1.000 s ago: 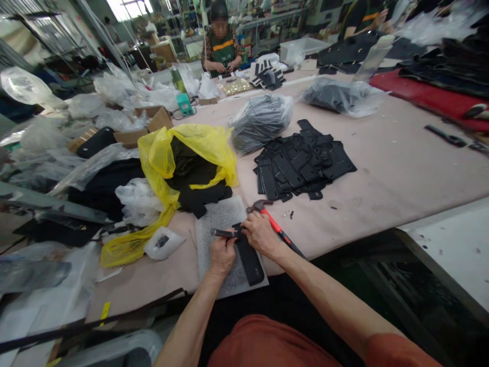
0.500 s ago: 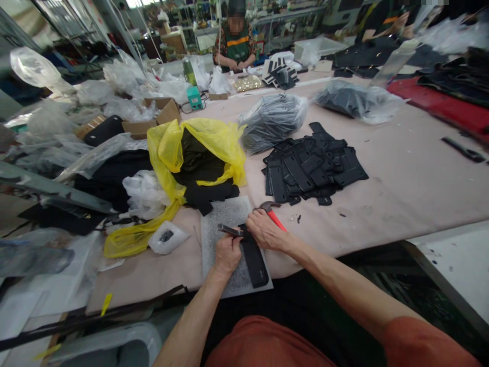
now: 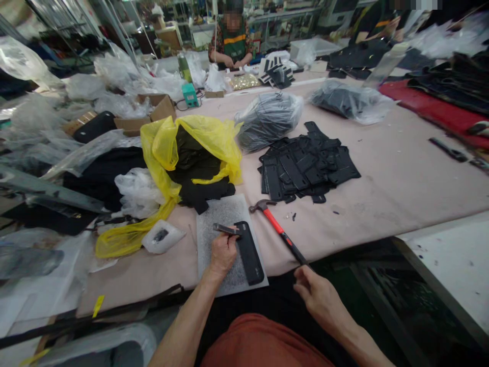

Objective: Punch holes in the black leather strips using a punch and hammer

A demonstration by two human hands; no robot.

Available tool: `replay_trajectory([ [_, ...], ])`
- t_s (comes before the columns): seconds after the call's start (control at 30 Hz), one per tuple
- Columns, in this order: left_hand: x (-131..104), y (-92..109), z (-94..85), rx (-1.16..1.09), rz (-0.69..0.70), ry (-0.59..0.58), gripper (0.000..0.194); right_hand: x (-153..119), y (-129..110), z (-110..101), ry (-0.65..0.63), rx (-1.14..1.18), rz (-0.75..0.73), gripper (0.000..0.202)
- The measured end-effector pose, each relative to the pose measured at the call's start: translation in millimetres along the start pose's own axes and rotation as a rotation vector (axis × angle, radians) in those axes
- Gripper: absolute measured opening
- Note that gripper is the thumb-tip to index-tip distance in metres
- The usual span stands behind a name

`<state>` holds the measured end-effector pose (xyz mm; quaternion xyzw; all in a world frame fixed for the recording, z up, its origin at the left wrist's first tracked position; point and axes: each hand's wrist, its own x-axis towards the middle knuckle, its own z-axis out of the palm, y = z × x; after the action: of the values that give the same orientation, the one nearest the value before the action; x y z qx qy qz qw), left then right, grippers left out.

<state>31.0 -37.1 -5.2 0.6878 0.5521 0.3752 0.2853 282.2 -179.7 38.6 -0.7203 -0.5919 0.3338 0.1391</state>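
Observation:
My left hand (image 3: 224, 253) is closed on a slim metal punch (image 3: 226, 229). The punch leans over the upper end of a long black strap piece (image 3: 249, 255) with rounded ends and small slots. That piece lies on a speckled grey board (image 3: 214, 209) at the table's front edge. My right hand (image 3: 315, 290) is just past the table edge, its fingers curled at the end of the hammer's handle. The claw hammer (image 3: 273, 220), red and black, slants across the table to the right of the board, with its head on the cloth.
Behind the hammer lies a pile of black pieces (image 3: 305, 165). A yellow plastic bag (image 3: 156, 140) with dark fabric stands behind the board. Plastic-wrapped bundles (image 3: 269, 117) lie farther back. A co-worker (image 3: 234, 46) sits across the table. Small scraps (image 3: 294, 216) lie near the hammer.
My right hand has left the upper end of the black piece and moved down and right to the hammer's handle end, uncovering the hammer. My left hand keeps the punch there.

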Motion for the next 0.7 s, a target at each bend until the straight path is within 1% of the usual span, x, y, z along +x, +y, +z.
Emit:
replay_trajectory([
  [0.07, 0, -1, 0.8, -0.004, -0.010, -0.002, 0.022, -14, 11, 4, 0.037, -0.194, -0.017, 0.009],
  [0.1, 0, 0, 1.0, -0.009, -0.015, 0.000, 0.022, -16, 12, 5, 0.062, -0.258, -0.027, 0.009],
  [0.17, 0, 1, 0.5, -0.031, -0.026, 0.014, 0.021, -12, 5, 10, 0.119, -0.290, -0.066, 0.012],
  [0.23, 0, 2, -1.3, -0.061, -0.045, 0.036, 0.020, 1, -16, 17, 0.215, -0.251, -0.145, 0.017],
  [0.27, 0, 3, -2.6, -0.072, -0.060, 0.052, 0.020, 10, -30, 22, 0.267, -0.237, -0.193, 0.021],
  [0.3, 0, 4, -4.1, -0.074, -0.079, 0.078, 0.021, 19, -45, 28, 0.306, -0.235, -0.235, 0.030],
  [0.33, 0, 4, -5.7, -0.064, -0.104, 0.115, 0.022, 28, -61, 35, 0.317, -0.247, -0.264, 0.042],
  [0.4, -1, 2, -8.7, -0.022, -0.170, 0.224, 0.024, 44, -87, 50, 0.298, -0.294, -0.282, 0.068],
  [0.43, -1, 1, -9.9, -0.001, -0.204, 0.283, 0.026, 51, -98, 58, 0.282, -0.320, -0.280, 0.076],
  [0.47, -1, -1, -10.9, 0.011, -0.235, 0.333, 0.027, 57, -105, 65, 0.272, -0.344, -0.272, 0.081],
  [0.5, -1, -3, -11.6, 0.011, -0.260, 0.369, 0.027, 61, -109, 71, 0.267, -0.366, -0.261, 0.080],
  [0.57, 0, -5, -12.1, -0.017, -0.287, 0.403, 0.027, 67, -110, 77, 0.269, -0.399, -0.236, 0.067],
  [0.63, 0, -8, -11.6, -0.054, -0.302, 0.407, 0.026, 70, -104, 78, 0.274, -0.410, -0.219, 0.052],
  [0.7, 0, -10, -10.4, -0.096, -0.311, 0.413, 0.026, 72, -93, 74, 0.281, -0.377, -0.213, 0.044],
])
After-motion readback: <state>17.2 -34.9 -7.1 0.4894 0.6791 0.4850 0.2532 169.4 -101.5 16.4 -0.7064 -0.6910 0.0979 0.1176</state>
